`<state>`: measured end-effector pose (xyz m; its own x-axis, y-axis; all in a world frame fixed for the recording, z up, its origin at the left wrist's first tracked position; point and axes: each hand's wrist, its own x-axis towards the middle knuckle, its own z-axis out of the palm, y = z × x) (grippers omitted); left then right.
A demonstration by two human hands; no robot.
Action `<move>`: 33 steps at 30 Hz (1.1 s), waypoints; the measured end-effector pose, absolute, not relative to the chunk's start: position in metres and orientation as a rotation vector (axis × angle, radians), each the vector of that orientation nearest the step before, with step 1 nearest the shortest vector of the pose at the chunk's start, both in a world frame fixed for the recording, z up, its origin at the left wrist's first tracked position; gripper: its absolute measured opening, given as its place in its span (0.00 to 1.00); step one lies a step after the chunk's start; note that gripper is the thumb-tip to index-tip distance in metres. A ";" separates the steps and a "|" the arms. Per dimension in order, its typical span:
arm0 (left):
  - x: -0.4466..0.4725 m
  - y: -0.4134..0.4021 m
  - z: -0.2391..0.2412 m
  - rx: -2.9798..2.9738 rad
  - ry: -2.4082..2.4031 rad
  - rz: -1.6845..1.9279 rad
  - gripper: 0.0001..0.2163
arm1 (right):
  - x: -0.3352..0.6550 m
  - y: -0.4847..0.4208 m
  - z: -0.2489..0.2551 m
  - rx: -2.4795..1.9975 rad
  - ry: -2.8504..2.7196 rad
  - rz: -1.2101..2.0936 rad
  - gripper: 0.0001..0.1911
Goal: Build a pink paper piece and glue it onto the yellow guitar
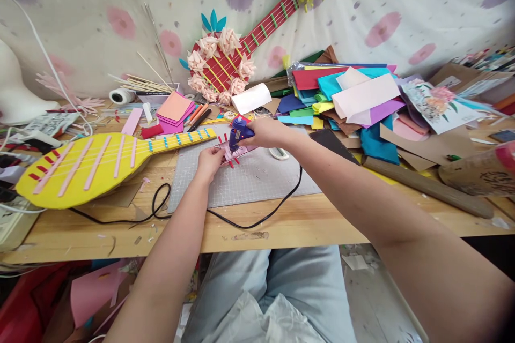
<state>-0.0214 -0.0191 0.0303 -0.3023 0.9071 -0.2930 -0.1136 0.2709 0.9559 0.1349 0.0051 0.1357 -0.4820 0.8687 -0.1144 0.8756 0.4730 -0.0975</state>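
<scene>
the small flat pink piece with thin red strips (243, 155) looks part-finished: strips jut from both long sides as it lies on the grey gridded cutting mat (257, 187), back from the front edge of the wooden counter (309, 228). the right hand (263, 133) has its fingers clamped round a dark blue glue gun (240, 132), nozzle down over the piece, so gluing seems under way. the left hand's (210, 163) fingers touch the piece's left end; whether they are closed on it, i cannot tell. toward the counter's left edge, the yellow cardboard guitar shape (86, 161) already bears pink bars and strings. how much gluing remains is unclear.
</scene>
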 end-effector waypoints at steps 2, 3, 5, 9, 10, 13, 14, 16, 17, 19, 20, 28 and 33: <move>-0.021 -0.019 0.031 0.774 1.511 1.239 0.05 | 0.135 0.006 0.135 1.570 2.651 -0.222 0.26; -0.021 -0.019 0.031 0.777 1.515 1.237 0.05 | 0.135 0.006 0.135 1.574 2.650 -0.224 0.26; -0.021 -0.019 0.031 0.785 1.526 1.230 0.05 | 0.136 0.007 0.134 1.583 2.651 -0.231 0.26; -0.022 -0.018 0.030 0.810 1.545 1.228 0.05 | 0.137 0.009 0.132 1.601 2.658 -0.241 0.26; -0.022 -0.018 0.030 0.809 1.545 1.230 0.05 | 0.137 0.009 0.131 1.606 2.657 -0.243 0.26; -0.022 -0.018 0.030 0.798 1.540 1.231 0.05 | 0.136 0.009 0.132 1.616 2.660 -0.241 0.27; -0.022 -0.018 0.030 0.796 1.539 1.228 0.05 | 0.136 0.010 0.132 1.615 2.665 -0.238 0.28; -0.021 -0.019 0.031 0.793 1.541 1.226 0.05 | 0.136 0.011 0.132 1.607 2.678 -0.229 0.29; -0.021 -0.019 0.031 0.791 1.543 1.226 0.06 | 0.136 0.012 0.131 1.607 2.685 -0.223 0.29; -0.021 -0.020 0.032 0.787 1.542 1.227 0.06 | 0.136 0.014 0.130 1.610 2.701 -0.212 0.29; -0.021 -0.020 0.033 0.786 1.540 1.226 0.06 | 0.136 0.014 0.129 1.610 2.711 -0.207 0.28; -0.023 -0.019 0.030 0.782 1.524 1.223 0.06 | 0.132 0.015 0.127 1.619 2.723 -0.188 0.26; -0.023 -0.016 0.027 0.768 1.518 1.205 0.06 | 0.131 0.014 0.129 1.594 2.725 -0.171 0.26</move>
<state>-0.0232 -0.0161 0.0269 -0.2891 0.9035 -0.3165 -0.1032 0.2993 0.9486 0.1308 0.0144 0.1293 -0.4914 0.8701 -0.0372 0.8680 0.4858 -0.1030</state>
